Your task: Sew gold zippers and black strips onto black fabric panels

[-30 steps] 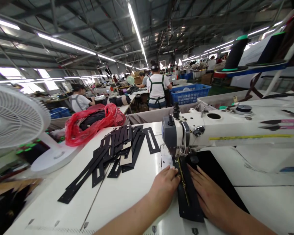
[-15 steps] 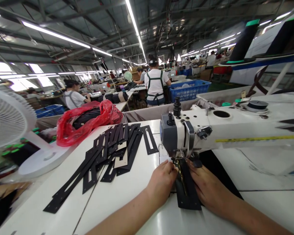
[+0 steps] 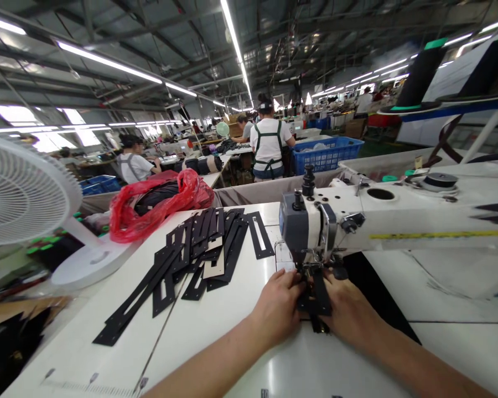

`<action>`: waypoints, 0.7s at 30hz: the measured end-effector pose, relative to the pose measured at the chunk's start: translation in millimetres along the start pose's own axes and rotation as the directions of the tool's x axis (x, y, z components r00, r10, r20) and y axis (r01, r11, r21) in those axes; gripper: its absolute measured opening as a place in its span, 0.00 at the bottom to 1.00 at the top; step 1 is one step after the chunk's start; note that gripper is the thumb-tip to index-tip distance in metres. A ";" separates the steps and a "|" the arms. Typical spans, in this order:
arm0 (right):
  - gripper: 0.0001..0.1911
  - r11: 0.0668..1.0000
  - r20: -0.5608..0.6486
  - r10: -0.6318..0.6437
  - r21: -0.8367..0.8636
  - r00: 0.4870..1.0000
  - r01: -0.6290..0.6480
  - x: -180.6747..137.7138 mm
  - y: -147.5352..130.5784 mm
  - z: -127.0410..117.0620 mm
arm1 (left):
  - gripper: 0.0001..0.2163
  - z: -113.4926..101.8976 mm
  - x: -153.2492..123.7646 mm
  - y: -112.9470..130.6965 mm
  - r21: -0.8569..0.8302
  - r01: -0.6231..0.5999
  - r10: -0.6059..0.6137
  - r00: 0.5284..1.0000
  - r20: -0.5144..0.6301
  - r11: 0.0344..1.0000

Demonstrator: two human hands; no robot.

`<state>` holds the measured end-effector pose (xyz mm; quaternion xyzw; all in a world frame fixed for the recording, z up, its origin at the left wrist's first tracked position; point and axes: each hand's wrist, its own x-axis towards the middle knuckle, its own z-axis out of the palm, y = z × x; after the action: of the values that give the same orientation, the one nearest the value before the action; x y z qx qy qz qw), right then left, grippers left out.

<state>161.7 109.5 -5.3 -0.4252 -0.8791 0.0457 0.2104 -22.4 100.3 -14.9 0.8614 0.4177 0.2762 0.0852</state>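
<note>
A white sewing machine [image 3: 398, 218] reaches across the table from the right, its grey head [image 3: 294, 229] over the needle. Under the needle lies a black fabric strip with a zipper [image 3: 318, 301]. My left hand [image 3: 279, 307] rests on the strip's left side, fingers curled close to the presser foot. On the strip's right side, my right hand [image 3: 351, 312] presses it down with fingers together. Only a short end of the strip shows between my hands.
A pile of black cut-out frame pieces [image 3: 195, 254] lies left of the machine. Behind it sits a red plastic bag [image 3: 157, 204]. A white fan [image 3: 20, 188] stands at the far left. Other workers [image 3: 269, 141] stand beyond, beside a blue crate [image 3: 327, 155].
The black strip has fed away from me under the needle, so much less of it shows. Both hands have followed it forward toward the presser foot.
</note>
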 end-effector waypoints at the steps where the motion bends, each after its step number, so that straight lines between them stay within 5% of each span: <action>1: 0.08 1.000 0.021 -0.001 0.025 1.000 0.001 3.2 0.9 -2.3 | 0.20 0.7 -0.6 1.1 0.012 0.000 0.000 1.000 -0.006 1.000; 10: 0.08 0.998 -0.071 0.003 0.063 0.997 0.001 8.9 31.0 -2.0 | 0.12 18.0 -8.1 17.2 0.211 -0.051 0.070 0.994 -0.084 0.976; 21: 0.07 0.986 -0.083 0.092 0.147 0.992 -0.079 15.2 29.3 0.6 | 0.11 17.7 -6.8 11.9 0.191 -0.081 0.113 0.980 -0.163 0.978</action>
<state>174.4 139.8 -8.4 -0.4479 -0.8442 0.0987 0.2774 -8.1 89.1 -27.9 0.8577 0.4045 0.3142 -0.0450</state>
